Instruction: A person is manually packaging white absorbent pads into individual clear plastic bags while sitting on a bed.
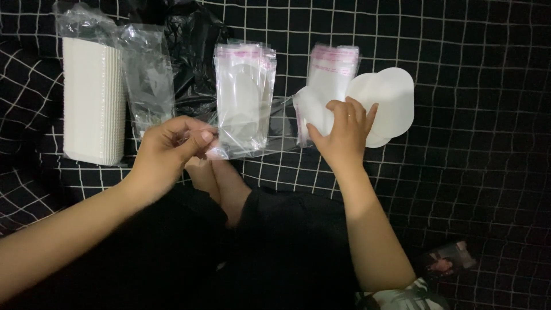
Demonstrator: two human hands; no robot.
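Observation:
My left hand (169, 150) pinches the lower corner of a clear plastic sleeve (244, 103) with a pink top strip and a white oval pad inside. My right hand (344, 133) rests on a white rounded pad (387, 97), fingers curled over its edge, beside a stack of empty clear sleeves (332, 66) with pink strips. Both lie on a black cloth with a white grid (476, 149).
A tall stack of white pads in clear wrap (93, 97) stands at the left, with another clear bag (148, 77) beside it. Crumpled black plastic (192, 51) lies behind. My knees in dark clothing fill the foreground. A small printed card (445, 261) lies lower right.

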